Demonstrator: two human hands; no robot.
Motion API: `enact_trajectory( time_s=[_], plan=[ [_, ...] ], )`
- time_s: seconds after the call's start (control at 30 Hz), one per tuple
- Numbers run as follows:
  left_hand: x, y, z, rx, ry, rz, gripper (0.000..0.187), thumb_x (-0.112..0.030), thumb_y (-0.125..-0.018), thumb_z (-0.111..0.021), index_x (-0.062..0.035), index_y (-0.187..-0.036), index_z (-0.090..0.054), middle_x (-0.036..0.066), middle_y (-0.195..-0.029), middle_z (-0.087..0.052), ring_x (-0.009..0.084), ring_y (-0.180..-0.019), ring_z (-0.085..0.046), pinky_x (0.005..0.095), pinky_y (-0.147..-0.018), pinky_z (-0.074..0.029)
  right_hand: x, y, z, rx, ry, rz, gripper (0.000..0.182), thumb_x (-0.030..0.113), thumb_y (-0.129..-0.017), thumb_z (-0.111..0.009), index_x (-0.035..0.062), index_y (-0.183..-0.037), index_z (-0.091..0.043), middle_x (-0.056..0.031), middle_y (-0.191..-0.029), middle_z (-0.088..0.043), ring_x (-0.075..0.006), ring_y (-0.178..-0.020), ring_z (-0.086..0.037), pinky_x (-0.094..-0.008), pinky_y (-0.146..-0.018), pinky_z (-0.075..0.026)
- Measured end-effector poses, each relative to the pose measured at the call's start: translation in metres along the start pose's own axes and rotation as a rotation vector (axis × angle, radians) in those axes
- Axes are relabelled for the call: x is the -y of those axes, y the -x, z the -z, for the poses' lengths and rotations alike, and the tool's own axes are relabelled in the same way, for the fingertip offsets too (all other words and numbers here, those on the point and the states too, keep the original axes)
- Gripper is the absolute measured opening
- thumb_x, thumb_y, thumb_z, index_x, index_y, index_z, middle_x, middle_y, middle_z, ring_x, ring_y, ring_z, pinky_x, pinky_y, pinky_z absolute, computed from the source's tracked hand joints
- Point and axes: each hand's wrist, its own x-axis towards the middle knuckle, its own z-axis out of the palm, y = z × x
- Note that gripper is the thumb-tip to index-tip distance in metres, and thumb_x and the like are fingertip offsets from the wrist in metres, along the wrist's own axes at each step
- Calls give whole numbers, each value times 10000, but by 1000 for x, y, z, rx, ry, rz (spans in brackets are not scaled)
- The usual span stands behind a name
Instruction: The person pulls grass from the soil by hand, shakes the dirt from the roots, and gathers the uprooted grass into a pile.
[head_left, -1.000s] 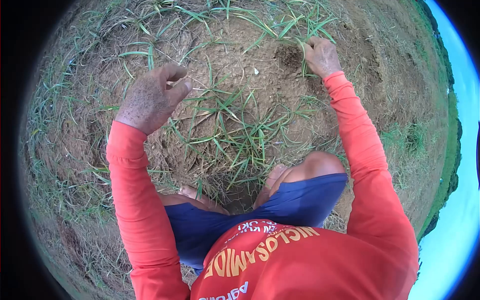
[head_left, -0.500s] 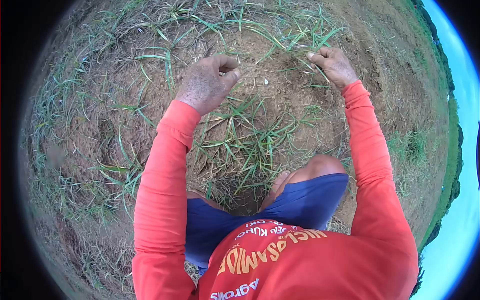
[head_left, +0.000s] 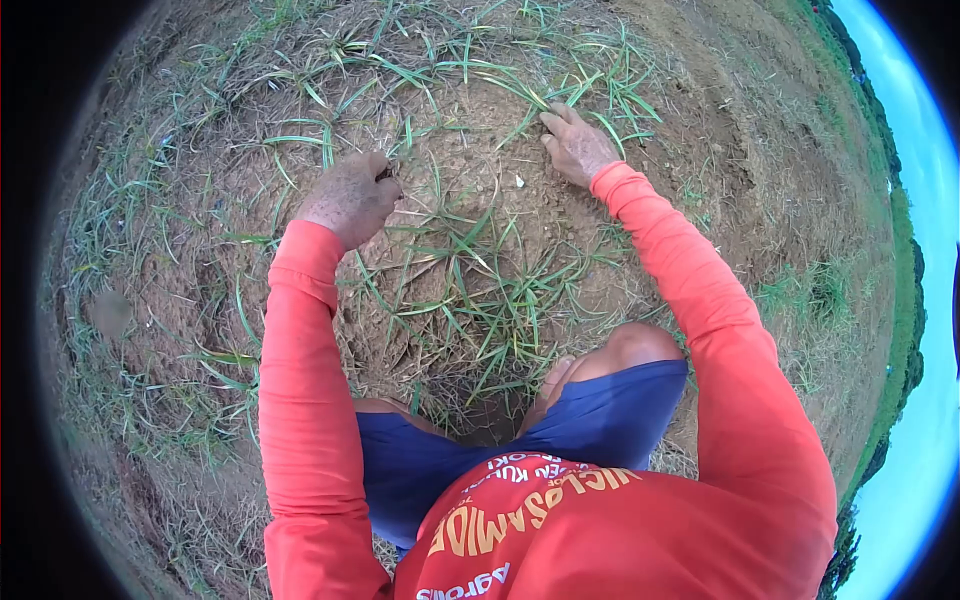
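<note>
My left hand hovers over bare soil at the upper left of centre, its fingers curled in toward the thumb. Whatever lies between those fingertips is too small to make out. My right hand is low at the ground on the upper right, fingertips closed at green grass blades by the edge of a spreading tuft. Below and between the hands grows a larger grass clump, with long green blades and some dry ones. A small white fragment lies on the soil near my right hand.
My bent knees in blue shorts frame the near ground. Weedy grass covers the left side. Brown soil with sparse dry growth stretches right, toward a tree line and sky. Another green tuft stands at the right.
My left hand has shifted left and slightly down, its fingers closing further. My right hand has moved left along the ground, from one part of the grass to blades nearer the middle.
</note>
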Motion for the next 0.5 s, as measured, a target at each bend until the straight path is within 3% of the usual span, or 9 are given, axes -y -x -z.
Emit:
enact_trajectory(
  time_s=[0.1, 0.2, 0.23, 0.33, 0.37, 0.43, 0.5],
  plan=[
    [13, 1, 8, -54, 72, -3, 280, -250, -961, -609, 26, -989, -645, 140, -790, -681, 212, -653, -692, 368, -653, -551, 2, -24, 0, 296, 172, -280, 332, 292, -968, -545, 42, -1110, -711, -243, -1201, -653, -413, -1090, -677, -494, -950, -547],
    [20, 4, 15, -78, 149, 27, 292, -255, -971, -607, 34, -991, -644, 116, -799, -687, 186, -661, -677, 349, -654, -544, 13, -39, -1, 452, 333, -387, 346, 269, -960, -534, 40, -1143, -718, -259, -1237, -661, -413, -1146, -662, -478, -991, -531],
    [16, 6, 19, -59, 183, 46, 297, -258, -974, -608, 36, -990, -645, 109, -801, -687, 177, -663, -670, 343, -655, -542, 3, -55, -5, 699, 333, -351, 381, 250, -920, -558, 14, -1169, -724, -278, -1283, -655, -417, -1194, -645, -462, -1033, -511],
    [10, 13, 29, -16, 253, 88, 311, -269, -981, -613, 40, -981, -647, 91, -804, -686, 155, -668, -652, 330, -657, -538, -5, -64, 6, 567, 143, -702, 415, 259, -887, -588, -19, -1165, -722, -286, -1275, -660, -421, -1188, -652, -459, -1030, -520],
    [11, 14, 31, -16, 256, 88, 313, -272, -983, -615, 39, -975, -647, 88, -804, -685, 151, -670, -648, 329, -659, -537, -14, -59, -2, 489, 206, -643, 342, 240, -893, -630, -8, -1094, -754, -217, -1126, -737, -379, -1075, -715, -458, -921, -574],
    [11, 15, 29, -15, 269, 79, 317, -278, -985, -618, 37, -965, -645, 85, -802, -683, 147, -670, -643, 328, -656, -534, -70, -53, -51, 604, 353, -427, 334, 251, -884, -641, 3, -1074, -762, -221, -1139, -735, -401, -1079, -706, -457, -944, -564],
    [13, 15, 29, -42, 293, 70, 320, -283, -987, -619, 34, -957, -643, 87, -799, -680, 147, -667, -643, 329, -650, -531, -84, -53, -63, 592, 335, -427, 355, 263, -882, -644, -7, -1085, -752, -258, -1162, -714, -427, -1106, -686, -466, -975, -548]
  ],
)
